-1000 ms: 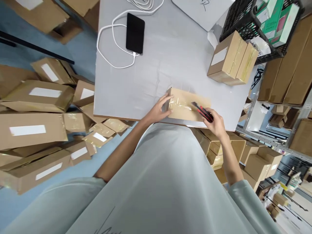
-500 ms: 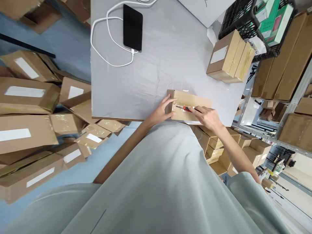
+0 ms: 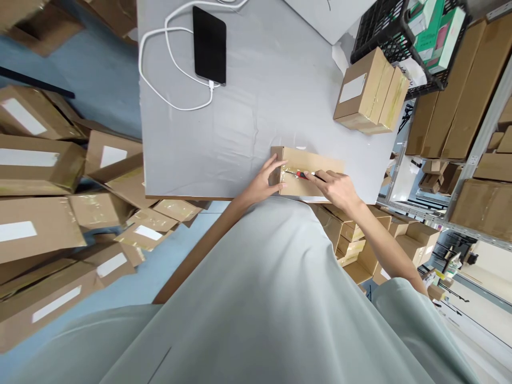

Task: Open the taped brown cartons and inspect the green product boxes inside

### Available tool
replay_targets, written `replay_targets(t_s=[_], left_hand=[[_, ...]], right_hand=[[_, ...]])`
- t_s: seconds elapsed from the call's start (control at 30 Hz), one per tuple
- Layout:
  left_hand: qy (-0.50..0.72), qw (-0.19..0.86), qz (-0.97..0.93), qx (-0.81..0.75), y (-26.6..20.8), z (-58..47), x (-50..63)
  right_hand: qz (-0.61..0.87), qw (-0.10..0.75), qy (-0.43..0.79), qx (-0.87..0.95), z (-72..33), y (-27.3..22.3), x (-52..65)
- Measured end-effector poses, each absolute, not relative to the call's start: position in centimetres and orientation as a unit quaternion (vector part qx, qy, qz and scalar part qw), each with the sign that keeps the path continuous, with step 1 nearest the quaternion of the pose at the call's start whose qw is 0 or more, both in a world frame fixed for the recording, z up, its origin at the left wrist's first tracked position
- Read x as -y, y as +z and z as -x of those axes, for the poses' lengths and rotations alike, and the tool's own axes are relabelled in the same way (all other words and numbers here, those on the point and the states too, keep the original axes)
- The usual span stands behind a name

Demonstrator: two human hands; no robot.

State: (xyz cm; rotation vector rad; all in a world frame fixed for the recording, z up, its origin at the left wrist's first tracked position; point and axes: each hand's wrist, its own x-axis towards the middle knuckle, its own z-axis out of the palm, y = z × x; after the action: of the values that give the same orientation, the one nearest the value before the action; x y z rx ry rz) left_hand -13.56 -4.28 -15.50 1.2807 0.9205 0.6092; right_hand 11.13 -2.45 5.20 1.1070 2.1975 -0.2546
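Observation:
A small cardboard box lies near the front edge of the grey table, right before my body. Clear tape shows on its top near the left end. My left hand grips that end, the thumb and fingers apart on the top and side. In my right hand is a red utility knife, held low over the box. Its blade points left toward the taped end, close to my left fingertips. Whether the blade has gone into the tape, I cannot tell.
A black phone with a white cable lies on the table. Cardboard boxes and a black crate stand back right. More boxes crowd the floor at left. Metal shelving is at right.
The view has shifted slightly, so the table and boxes sit a bit further left. Both hands keep nearly the same places on the box, with the knife still over the tape.

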Motion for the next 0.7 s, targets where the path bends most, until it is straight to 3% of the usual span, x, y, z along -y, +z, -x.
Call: replay_targets(t_s=[0.4, 0.7], left_hand=[[0.256, 0.672, -0.565, -0.405, -14.9, 14.2, 3.7], [0.244, 0.658, -0.577, -0.418, -14.4, 14.3, 3.6]], right_hand=[[-0.388, 0.343, -0.117, -0.848, -8.6, 6.3, 1.6], [-0.408, 0.375, -0.092, -0.827, -13.0, 6.9, 2.6]])
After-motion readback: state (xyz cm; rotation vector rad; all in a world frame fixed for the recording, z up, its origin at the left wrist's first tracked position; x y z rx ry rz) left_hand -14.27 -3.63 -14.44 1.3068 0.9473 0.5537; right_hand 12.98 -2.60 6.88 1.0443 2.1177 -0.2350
